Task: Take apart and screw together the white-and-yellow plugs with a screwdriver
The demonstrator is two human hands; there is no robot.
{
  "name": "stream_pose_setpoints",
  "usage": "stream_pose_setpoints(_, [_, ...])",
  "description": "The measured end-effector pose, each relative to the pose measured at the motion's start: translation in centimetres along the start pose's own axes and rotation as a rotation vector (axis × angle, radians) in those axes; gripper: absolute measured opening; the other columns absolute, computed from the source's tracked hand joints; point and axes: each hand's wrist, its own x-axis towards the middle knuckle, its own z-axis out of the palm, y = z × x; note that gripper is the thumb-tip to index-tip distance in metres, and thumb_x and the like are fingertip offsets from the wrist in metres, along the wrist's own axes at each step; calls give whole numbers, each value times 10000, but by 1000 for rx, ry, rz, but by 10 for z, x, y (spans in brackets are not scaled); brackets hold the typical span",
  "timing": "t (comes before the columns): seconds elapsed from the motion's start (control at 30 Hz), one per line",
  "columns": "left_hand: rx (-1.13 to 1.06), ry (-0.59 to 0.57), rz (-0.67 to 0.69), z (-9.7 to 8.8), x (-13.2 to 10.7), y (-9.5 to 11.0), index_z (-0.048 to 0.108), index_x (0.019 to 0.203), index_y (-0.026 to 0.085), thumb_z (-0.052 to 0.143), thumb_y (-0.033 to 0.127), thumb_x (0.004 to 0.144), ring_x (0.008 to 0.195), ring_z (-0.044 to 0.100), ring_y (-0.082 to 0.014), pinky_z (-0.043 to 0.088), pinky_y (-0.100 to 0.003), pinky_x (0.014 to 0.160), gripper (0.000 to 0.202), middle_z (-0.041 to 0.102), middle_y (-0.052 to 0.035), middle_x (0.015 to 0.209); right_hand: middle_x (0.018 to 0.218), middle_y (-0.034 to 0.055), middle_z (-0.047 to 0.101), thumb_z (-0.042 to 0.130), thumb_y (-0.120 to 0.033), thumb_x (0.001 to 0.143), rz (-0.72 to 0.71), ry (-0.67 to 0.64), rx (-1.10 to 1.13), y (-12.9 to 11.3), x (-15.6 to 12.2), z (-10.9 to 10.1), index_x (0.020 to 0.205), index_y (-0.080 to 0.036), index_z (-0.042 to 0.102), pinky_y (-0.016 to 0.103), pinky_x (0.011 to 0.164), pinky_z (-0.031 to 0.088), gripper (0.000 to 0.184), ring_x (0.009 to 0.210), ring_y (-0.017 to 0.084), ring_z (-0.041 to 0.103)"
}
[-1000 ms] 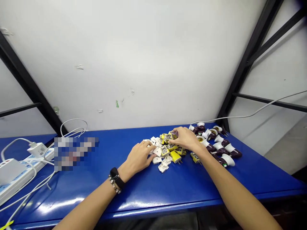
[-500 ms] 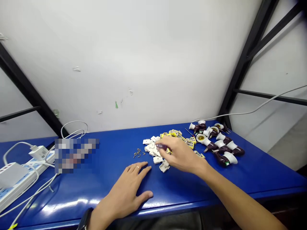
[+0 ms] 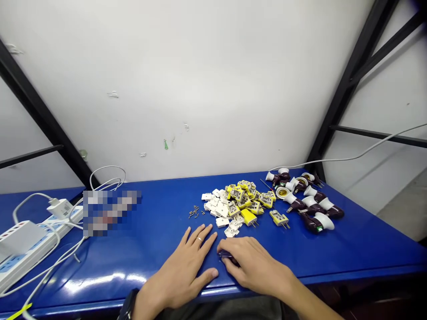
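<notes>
Flat on the table, fingers spread, my left hand rests near the front edge and holds nothing. Just right of it, my right hand is curled around a small, dark, partly see-through object; the fingers hide most of it. Beyond my hands lies a heap of white plastic plug covers, mixed at its right with yellow plug halves with metal pins. Small screws are scattered left of the heap. One yellow plug half lies apart on the right.
Several dark-red and white lamp holders with plug pins crowd the right side. A thin rod lies beside them. At left are a white power strip, loose cables and a blurred patch. A wall stands behind the blue table.
My right hand has drawn back from over the heap to the front edge beside my left hand, the dark object still in it. The yellow plug halves are now uncovered. The view shifted slightly.
</notes>
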Motion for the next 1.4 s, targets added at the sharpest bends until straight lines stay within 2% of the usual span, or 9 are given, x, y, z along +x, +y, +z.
stream_pose_setpoints(0.2, [-10,-24,-40,-10,5,7,268,1594,231,424,595,993,1520,240,-346,243,-609,1215,719,261,-128,1651,835,8,717,555,-194,879,103,132,81,-3,5,-2,893,-220,664,282,690,412,113,761,184,642])
stream_pose_setpoints(0.4, [69,4,-13,-36,23,15,474,1468,235,620,471,933,1361,479,-323,410,-500,1122,603,504,-131,1498,947,78,751,541,-322,937,335,307,-225,23,27,-59,1251,-212,624,307,736,436,343,902,255,698])
stream_pose_setpoints(0.5, [177,95,3,-44,43,11,553,1358,244,609,372,953,1221,560,-307,473,-471,1019,429,600,-105,1355,974,138,743,497,-359,961,441,233,-455,41,44,-86,1224,-165,626,328,734,435,351,960,305,693])
stream_pose_setpoints(0.6, [258,167,23,-45,65,1,557,1327,233,566,264,972,1157,578,-283,498,-407,931,356,613,-102,1309,1069,159,731,486,-415,965,466,209,-469,51,58,-97,1189,-169,642,333,754,438,368,1022,316,681])
stream_pose_setpoints(0.8, [257,236,89,-34,90,-14,569,1297,242,503,187,990,1091,590,-254,493,-364,859,320,618,-84,1290,1025,141,739,530,-458,937,452,233,-389,53,72,-85,1014,-182,707,332,745,441,337,990,310,683])
stream_pose_setpoints(0.97, [274,253,56,-29,88,-16,591,1221,214,514,248,1003,1066,589,-258,489,-370,858,234,611,-103,1207,990,128,743,556,-413,900,472,261,-350,54,78,-78,950,-182,737,311,721,428,297,950,279,683])
stream_pose_setpoints(1.17, [169,306,46,-30,85,-21,584,1179,199,552,284,991,1092,584,-259,488,-383,872,209,624,-94,1195,804,62,719,554,-402,882,419,411,-213,43,70,-85,780,-177,679,280,651,377,277,773,201,640])
stream_pose_setpoints(1.27, [85,390,23,-37,72,-20,569,1206,205,535,290,1000,1072,594,-252,489,-388,880,226,635,-86,1187,693,38,683,541,-403,897,353,318,-119,28,54,-77,683,-180,633,281,619,354,322,667,176,602])
stream_pose_setpoints(1.4, [-37,448,15,-37,39,-8,569,1251,228,522,272,1002,1072,602,-237,495,-379,916,257,636,-84,1191,723,48,704,549,-356,907,279,154,-50,6,31,-46,726,-181,655,286,597,329,274,672,180,616])
